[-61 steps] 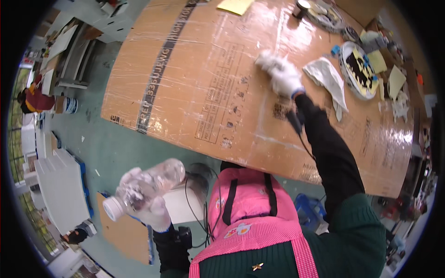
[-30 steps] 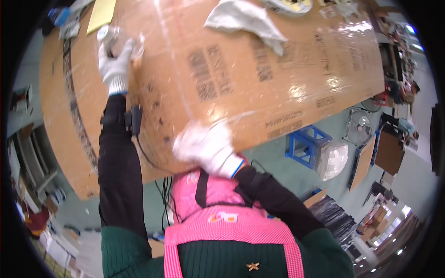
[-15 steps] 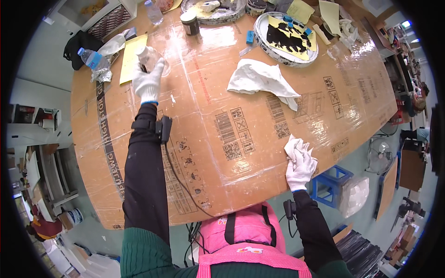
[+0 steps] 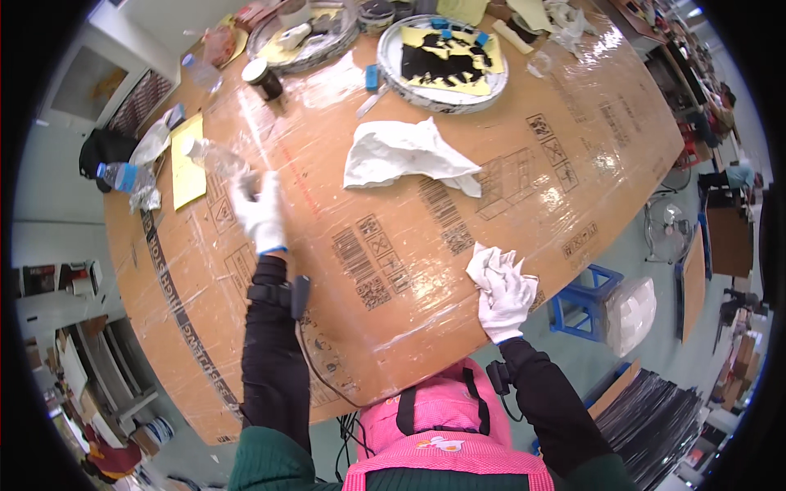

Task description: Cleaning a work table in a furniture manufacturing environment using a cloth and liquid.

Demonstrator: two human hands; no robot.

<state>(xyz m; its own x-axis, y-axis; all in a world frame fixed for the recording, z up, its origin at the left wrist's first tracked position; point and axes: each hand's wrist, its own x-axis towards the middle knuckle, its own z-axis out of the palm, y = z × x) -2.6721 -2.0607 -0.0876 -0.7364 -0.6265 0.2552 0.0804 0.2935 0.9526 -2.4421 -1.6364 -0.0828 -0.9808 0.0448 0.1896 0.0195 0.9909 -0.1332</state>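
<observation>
My left hand (image 4: 259, 214), in a white knit glove, is over the left part of the table with thumb and fingers apart. It holds nothing. Just beyond its fingertips is a clear plastic bottle (image 4: 217, 158) with a white cap, seemingly upright; whether fingers still touch its base is hard to tell. My right hand (image 4: 505, 307), gloved too, is closed on a crumpled white cloth (image 4: 491, 266) near the table's right front edge. A second white cloth (image 4: 401, 155) lies loosely spread between the hands, farther back.
Cardboard under clear film covers the table (image 4: 327, 221). At the back are a round tray (image 4: 446, 102) with black-smeared yellow paper, another round tray (image 4: 315, 57), a dark jar (image 4: 262, 79) and a blue block (image 4: 372, 78). Yellow paper (image 4: 189, 164) and a blue-labelled bottle (image 4: 121, 176) are left.
My left hand has let go of the clear bottle and drawn back toward me. My right hand still grips its cloth. The whole view has shifted.
</observation>
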